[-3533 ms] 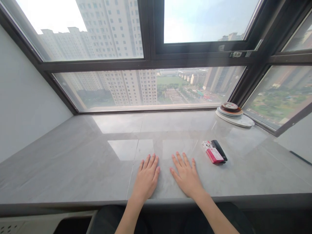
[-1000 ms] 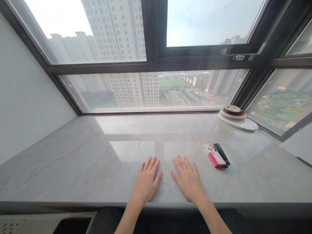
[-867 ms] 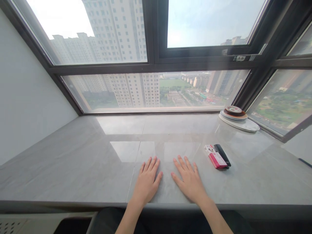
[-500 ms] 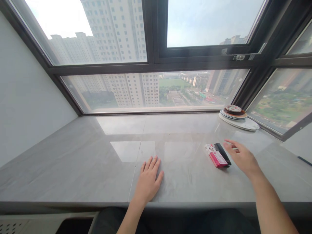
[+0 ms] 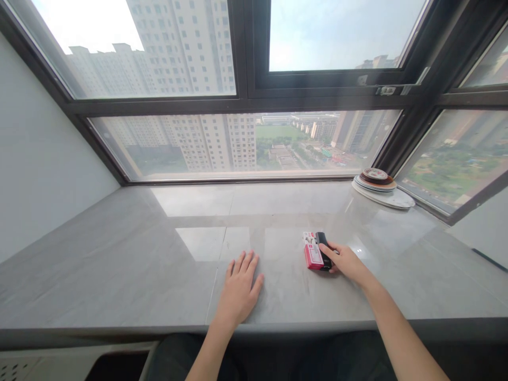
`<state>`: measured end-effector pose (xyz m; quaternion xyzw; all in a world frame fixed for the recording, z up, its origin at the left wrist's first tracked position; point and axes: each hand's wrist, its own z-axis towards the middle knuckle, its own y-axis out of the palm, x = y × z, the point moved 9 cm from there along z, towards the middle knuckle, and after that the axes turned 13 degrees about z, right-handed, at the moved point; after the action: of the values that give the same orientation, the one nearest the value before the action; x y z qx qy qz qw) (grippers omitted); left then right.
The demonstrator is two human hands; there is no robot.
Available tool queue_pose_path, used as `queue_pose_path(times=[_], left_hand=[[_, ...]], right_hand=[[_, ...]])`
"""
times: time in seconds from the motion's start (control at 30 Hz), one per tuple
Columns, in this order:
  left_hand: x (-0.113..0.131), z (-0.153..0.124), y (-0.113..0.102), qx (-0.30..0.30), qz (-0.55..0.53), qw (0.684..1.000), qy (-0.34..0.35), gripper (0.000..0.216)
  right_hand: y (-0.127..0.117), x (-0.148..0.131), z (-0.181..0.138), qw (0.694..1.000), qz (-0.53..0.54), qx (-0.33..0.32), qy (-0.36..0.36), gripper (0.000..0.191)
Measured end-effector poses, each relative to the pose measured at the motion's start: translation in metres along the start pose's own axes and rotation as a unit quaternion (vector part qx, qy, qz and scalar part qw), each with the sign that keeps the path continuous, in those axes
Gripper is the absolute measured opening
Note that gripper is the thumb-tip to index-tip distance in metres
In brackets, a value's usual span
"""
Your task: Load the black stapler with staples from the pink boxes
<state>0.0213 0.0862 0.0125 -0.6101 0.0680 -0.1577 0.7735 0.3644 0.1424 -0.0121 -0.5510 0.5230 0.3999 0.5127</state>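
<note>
My left hand (image 5: 238, 288) lies flat on the grey stone counter (image 5: 130, 286), fingers spread, holding nothing. My right hand (image 5: 347, 262) is closed around the right side of a black object that looks like a stapler (image 5: 326, 254), with the thumb on top and the other fingers at its far side and underneath. Pressed against its left side is a small red-and-white box (image 5: 313, 256). Both are at the counter's surface, right of my left hand. Part of the stapler is hidden by my fingers.
A stack of plates (image 5: 377, 185) stands in the far right corner by the window. Dark window frames (image 5: 246, 106) border the counter's back edge, and a white wall (image 5: 43, 148) closes the left. A dark strip (image 5: 490, 259) shows at the far right.
My right hand has come down from beside the stapler and gripped it. Stapler and box have moved left together and turned more upright in view. My left hand has stayed in place.
</note>
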Motion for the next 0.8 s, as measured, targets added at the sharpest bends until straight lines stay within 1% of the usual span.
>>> queue_pose_path(times=[0.13,0.2,0.27,0.33,0.4,0.43,0.5,0.6,0.7,0.8], left_hand=[[-0.001,0.000,-0.002,0.001,-0.016,1.000,-0.008,0.051],[-0.003,0.000,-0.002,-0.001,-0.036,0.999,-0.017,0.051],[-0.008,-0.001,-0.004,0.002,-0.070,0.997,-0.031,0.051],[-0.015,-0.003,-0.009,0.015,-0.119,0.991,-0.057,0.050],[-0.021,-0.006,-0.017,0.046,-0.170,0.980,-0.097,0.050],[-0.023,-0.007,-0.023,0.067,-0.188,0.972,-0.119,0.049],[-0.021,-0.006,-0.035,0.110,-0.203,0.961,-0.154,0.048],[-0.007,0.002,-0.045,0.144,-0.174,0.958,-0.175,0.049],[0.003,0.012,-0.039,0.128,-0.122,0.963,-0.204,0.057],[0.001,0.015,-0.025,0.092,-0.097,0.964,-0.228,0.061]], right_hand=[[0.071,-0.008,-0.008,0.999,0.032,0.007,-0.026,0.058],[0.106,-0.014,-0.012,0.999,0.040,-0.004,-0.035,0.057],[0.141,-0.021,-0.016,0.998,0.037,-0.028,-0.044,0.057],[0.170,-0.030,-0.021,0.997,0.011,-0.048,-0.064,0.057],[0.188,-0.039,-0.026,0.994,-0.031,-0.044,-0.100,0.055],[0.192,-0.044,-0.028,0.991,-0.050,-0.034,-0.119,0.054],[0.192,-0.049,-0.032,0.986,-0.070,-0.011,-0.148,0.054],[0.172,-0.045,-0.034,0.986,-0.063,0.002,-0.152,0.058],[0.139,-0.033,-0.037,0.990,-0.046,0.020,-0.131,0.061],[0.113,-0.019,-0.045,0.992,-0.028,0.054,-0.113,0.062]])
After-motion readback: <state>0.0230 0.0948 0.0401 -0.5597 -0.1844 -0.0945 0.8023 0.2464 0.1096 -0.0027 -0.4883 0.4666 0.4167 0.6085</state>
